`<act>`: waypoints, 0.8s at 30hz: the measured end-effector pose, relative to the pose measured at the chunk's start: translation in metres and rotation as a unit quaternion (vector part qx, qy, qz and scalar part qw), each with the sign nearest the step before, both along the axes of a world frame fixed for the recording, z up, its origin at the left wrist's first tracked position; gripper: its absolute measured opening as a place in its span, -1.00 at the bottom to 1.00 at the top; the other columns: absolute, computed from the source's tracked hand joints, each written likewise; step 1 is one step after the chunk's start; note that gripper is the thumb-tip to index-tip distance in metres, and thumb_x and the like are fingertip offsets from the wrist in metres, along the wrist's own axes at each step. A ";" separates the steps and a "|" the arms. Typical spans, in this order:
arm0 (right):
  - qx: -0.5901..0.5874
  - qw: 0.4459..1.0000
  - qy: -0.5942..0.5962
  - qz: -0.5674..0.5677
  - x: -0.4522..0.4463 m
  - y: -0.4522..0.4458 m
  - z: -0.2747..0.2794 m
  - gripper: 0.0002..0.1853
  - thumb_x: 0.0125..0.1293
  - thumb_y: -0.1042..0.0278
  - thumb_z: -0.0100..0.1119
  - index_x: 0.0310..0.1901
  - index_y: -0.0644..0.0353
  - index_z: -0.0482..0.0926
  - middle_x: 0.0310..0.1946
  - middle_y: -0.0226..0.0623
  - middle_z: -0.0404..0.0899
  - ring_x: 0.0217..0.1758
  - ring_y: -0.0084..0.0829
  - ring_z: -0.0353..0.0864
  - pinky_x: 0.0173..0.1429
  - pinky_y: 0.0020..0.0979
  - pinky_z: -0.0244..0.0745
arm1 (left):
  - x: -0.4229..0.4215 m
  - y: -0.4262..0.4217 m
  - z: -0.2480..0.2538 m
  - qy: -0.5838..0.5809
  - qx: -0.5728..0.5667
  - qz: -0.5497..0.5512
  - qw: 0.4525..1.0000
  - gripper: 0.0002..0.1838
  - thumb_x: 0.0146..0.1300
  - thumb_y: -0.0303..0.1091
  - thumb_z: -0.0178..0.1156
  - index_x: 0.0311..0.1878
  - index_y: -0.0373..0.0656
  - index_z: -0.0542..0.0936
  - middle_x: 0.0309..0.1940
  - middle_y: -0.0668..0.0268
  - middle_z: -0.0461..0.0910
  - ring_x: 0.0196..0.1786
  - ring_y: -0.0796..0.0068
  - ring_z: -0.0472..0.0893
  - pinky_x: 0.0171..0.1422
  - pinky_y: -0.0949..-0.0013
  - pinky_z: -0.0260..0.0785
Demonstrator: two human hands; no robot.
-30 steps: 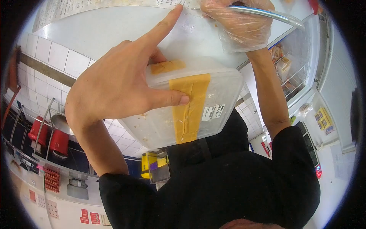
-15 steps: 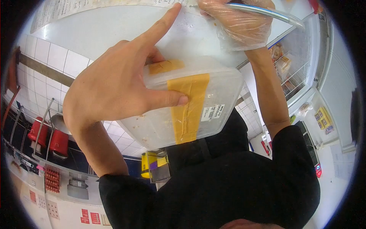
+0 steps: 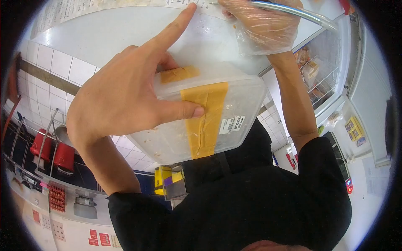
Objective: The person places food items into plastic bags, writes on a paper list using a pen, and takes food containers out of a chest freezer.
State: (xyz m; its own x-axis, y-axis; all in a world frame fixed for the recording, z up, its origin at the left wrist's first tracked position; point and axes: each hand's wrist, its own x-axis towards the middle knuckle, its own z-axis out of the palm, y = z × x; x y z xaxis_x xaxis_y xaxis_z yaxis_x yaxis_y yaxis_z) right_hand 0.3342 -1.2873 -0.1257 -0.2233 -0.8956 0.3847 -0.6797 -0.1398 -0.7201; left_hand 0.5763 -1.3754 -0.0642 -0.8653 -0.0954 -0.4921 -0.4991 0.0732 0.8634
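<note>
Left hand (image 3: 121, 90) grips the box (image 3: 247, 94), thumb pressed on its upper face, index finger stretched to the paper (image 3: 90, 6); right hand (image 3: 268, 25), in a crinkled clear glove (image 3: 253, 42), pinches a pen (image 3: 293, 14). Beyond the left hand, the table (image 3: 104, 39) is smooth, white and glossy. Under the left thumb, the box is translucent plastic, round-cornered, tilted and specked with crumb-like flecks (image 3: 157, 154); taping appears done. At the left fingertip, the long paper already carries much handwriting (image 3: 65, 10); what is left cannot be judged, part being out of view. Between the right fingers, the pen is slim and shiny; its contact with the paper cannot be confirmed. Beneath the left thumb runs wrinkled yellow tape (image 3: 204, 129); beside it, a small white rectangular label (image 3: 232, 125).
</note>
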 end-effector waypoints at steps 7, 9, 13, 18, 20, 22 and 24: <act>-0.009 0.998 -0.054 0.027 0.004 0.001 0.001 -0.61 0.14 0.71 0.39 -0.59 0.13 0.34 -0.59 -0.44 0.34 -0.56 -0.61 0.29 -0.45 -0.46 0.16 | 0.003 0.002 -0.001 0.032 -0.009 0.029 0.999 0.41 0.24 -0.02 0.57 0.72 -0.31 -0.36 0.05 -0.20 0.74 0.12 -0.15 0.75 0.36 0.15 0.56; 0.000 0.991 -0.137 -0.013 0.007 0.004 -0.001 -0.60 0.16 0.72 0.39 -0.59 0.13 0.34 -0.59 -0.47 0.35 -0.57 -0.63 0.32 -0.47 -0.48 0.18 | 0.003 0.003 -0.001 0.038 -0.013 0.037 0.999 0.41 0.23 -0.02 0.57 0.73 -0.30 -0.35 0.04 -0.20 0.74 0.11 -0.15 0.76 0.35 0.15 0.56; 0.005 0.995 -0.103 0.003 0.004 0.003 0.003 -0.59 0.21 0.69 0.40 -0.58 0.12 0.35 -0.60 -0.51 0.39 -0.60 -0.69 0.34 -0.51 -0.54 0.20 | 0.004 0.004 -0.001 0.049 -0.016 0.046 0.998 0.40 0.22 -0.03 0.58 0.73 -0.29 -0.34 0.03 -0.20 0.74 0.11 -0.15 0.76 0.35 0.14 0.57; 0.096 0.967 -0.231 -0.052 0.011 0.004 0.009 -0.62 0.31 0.62 0.40 -0.53 0.09 0.38 -0.64 -0.52 0.43 -0.61 -0.73 0.37 -0.52 -0.56 0.21 | 0.006 0.004 -0.001 0.057 -0.018 0.054 0.997 0.40 0.21 -0.05 0.59 0.73 -0.28 -0.32 0.02 -0.19 0.74 0.09 -0.14 0.76 0.34 0.14 0.57; 0.074 0.974 -0.212 -0.040 0.009 0.003 0.005 -0.61 0.30 0.62 0.39 -0.54 0.09 0.37 -0.64 -0.52 0.42 -0.60 -0.73 0.37 -0.52 -0.55 0.21 | 0.005 0.004 -0.001 0.059 -0.020 0.056 0.997 0.40 0.21 -0.05 0.59 0.73 -0.27 -0.32 0.01 -0.19 0.74 0.09 -0.14 0.76 0.34 0.14 0.57; 0.052 0.979 -0.193 -0.028 0.007 0.003 0.003 -0.61 0.30 0.62 0.39 -0.55 0.09 0.37 -0.64 -0.52 0.41 -0.60 -0.72 0.38 -0.52 -0.54 0.22 | 0.005 0.004 -0.001 0.060 -0.019 0.058 0.996 0.40 0.20 -0.06 0.59 0.73 -0.27 -0.31 0.01 -0.19 0.74 0.09 -0.13 0.76 0.34 0.14 0.57; 0.044 0.990 -0.134 -0.017 0.005 0.002 0.003 -0.61 0.28 0.62 0.40 -0.56 0.10 0.37 -0.65 -0.52 0.41 -0.59 -0.72 0.38 -0.51 -0.53 0.23 | 0.005 0.004 -0.001 0.062 -0.019 0.060 0.996 0.39 0.20 -0.07 0.59 0.74 -0.26 -0.30 0.00 -0.18 0.75 0.08 -0.13 0.77 0.33 0.13 0.57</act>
State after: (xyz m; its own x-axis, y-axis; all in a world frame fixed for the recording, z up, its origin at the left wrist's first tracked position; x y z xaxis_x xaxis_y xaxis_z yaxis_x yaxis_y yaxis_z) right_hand 0.3391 -1.2849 -0.1226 -0.3365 -0.9135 0.2287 -0.4665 -0.0493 -0.8832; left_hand 0.5811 -1.3709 -0.0651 -0.9006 -0.2185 -0.3758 -0.3957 0.0540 0.9168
